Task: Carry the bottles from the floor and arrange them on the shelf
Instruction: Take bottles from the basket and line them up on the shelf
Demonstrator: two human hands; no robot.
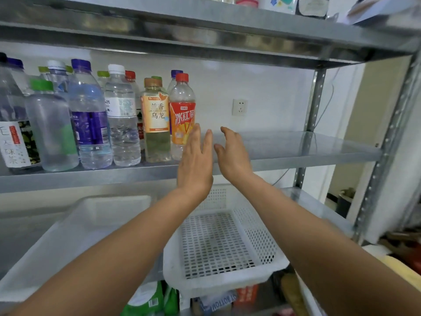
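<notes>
Several bottles stand in rows on the left half of the metal shelf [296, 151]. At the right end of the front row are a red-capped orange-label bottle [182, 115] and a brown-capped tea bottle [155, 119]. Further left stand clear water bottles [121, 115] and a purple-label bottle [90, 119]. My left hand [196, 160] is raised with straight fingers just right of the orange-label bottle, its fingertips overlapping the label's lower edge. My right hand [232, 153] hovers beside it with relaxed fingers and holds nothing.
The shelf's right half is bare metal. A wall socket [239, 107] sits behind it. Below, a white perforated basket [262, 236] and a translucent tray [68, 231] rest on the lower shelf. Metal uprights [314, 99] frame the right side. Packages lie under the basket.
</notes>
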